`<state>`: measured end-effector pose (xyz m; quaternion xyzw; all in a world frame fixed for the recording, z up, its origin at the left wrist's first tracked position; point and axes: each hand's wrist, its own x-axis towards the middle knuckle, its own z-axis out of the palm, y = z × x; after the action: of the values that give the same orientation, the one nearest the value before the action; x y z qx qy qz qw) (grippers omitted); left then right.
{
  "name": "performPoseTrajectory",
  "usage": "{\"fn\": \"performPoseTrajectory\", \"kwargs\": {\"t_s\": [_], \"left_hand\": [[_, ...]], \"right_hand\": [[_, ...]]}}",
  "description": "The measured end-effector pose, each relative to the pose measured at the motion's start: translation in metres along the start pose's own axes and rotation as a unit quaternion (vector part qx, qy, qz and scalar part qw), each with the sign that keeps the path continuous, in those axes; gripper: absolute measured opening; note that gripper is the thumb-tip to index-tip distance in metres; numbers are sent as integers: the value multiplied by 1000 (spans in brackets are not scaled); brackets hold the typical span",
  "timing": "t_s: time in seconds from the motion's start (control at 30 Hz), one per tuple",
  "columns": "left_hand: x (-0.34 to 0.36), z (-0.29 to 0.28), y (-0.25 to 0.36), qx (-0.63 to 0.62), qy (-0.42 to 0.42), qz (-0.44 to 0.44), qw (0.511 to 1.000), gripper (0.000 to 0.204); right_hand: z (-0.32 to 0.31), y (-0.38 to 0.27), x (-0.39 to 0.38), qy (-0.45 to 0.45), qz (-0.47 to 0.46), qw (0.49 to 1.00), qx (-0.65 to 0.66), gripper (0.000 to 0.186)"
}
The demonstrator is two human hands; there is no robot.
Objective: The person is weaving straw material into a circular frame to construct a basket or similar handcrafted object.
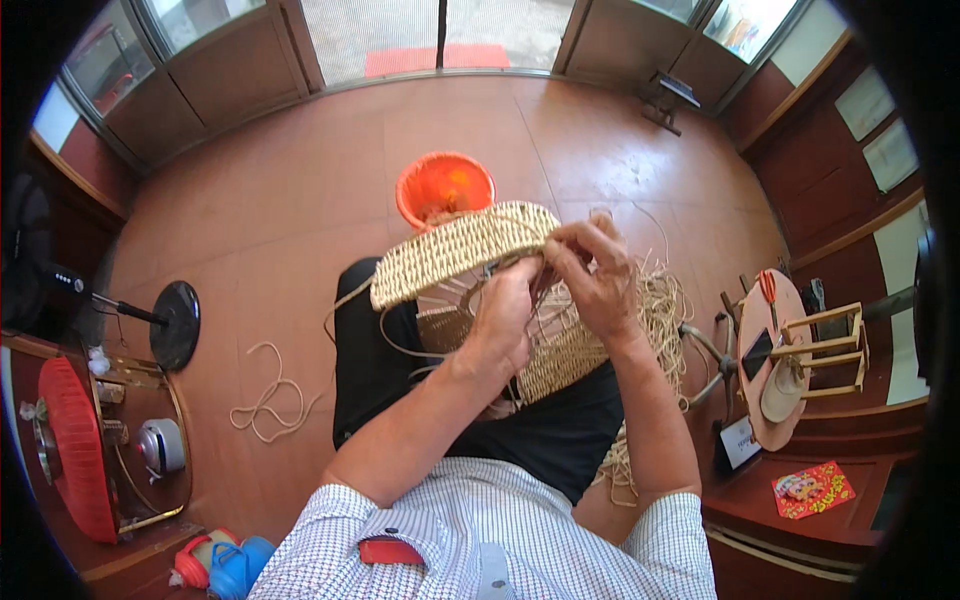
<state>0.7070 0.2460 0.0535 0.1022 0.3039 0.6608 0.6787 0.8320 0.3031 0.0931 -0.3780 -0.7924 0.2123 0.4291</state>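
Across my lap lies a partly woven straw-cord basket (460, 250), its long woven side tilted up and spokes showing in the hollow below. My left hand (503, 312) is closed on the basket's rim from the inside, fingertips partly hidden. At the same rim, my right hand (598, 278) pinches a strand of the pale twisted cord between thumb and forefinger. A loose length of that cord loops down past the basket's left end. Beside my right knee hangs a thick tangled heap of cord (658, 305).
An orange bucket (407, 197) stands on the tiled floor just beyond the basket. Loose cord (283, 405) curls on the floor at left, near a fan's round black base (176, 325). At right are a round board (775, 430), a wooden stool frame (850, 350) and red-handled scissors (768, 287).
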Motion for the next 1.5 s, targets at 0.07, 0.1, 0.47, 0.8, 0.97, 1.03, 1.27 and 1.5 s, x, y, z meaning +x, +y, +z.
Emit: {"fn": "performPoseTrajectory", "kwargs": {"t_s": [0.07,0.1,0.47,0.8,0.97,1.03,1.27,1.5], "left_hand": [[1,1,-7,-9,21,20,1000,32],[4,0,-8,-16,13,24,999,32],[18,-14,-9,-9,26,-15,1000,30],[22,-22,-13,-54,40,-34,997,27],[18,-16,-11,-55,47,-53,996,29],[18,-18,-12,-52,31,-38,997,31],[9,-13,-18,-35,32,14,999,30],[8,-1,-37,118,43,177,976,21]], "right_hand": [[0,2,-1,7,-24,1000,-5,11],[0,2,1,7,-16,1000,1,10],[8,16,7,-13,-20,1000,17,13],[14,18,2,-6,52,997,60,11],[13,18,0,1,53,998,46,9],[13,18,0,0,49,998,49,10],[12,14,-1,5,41,998,50,11],[12,16,-1,-9,38,998,44,11]]}}
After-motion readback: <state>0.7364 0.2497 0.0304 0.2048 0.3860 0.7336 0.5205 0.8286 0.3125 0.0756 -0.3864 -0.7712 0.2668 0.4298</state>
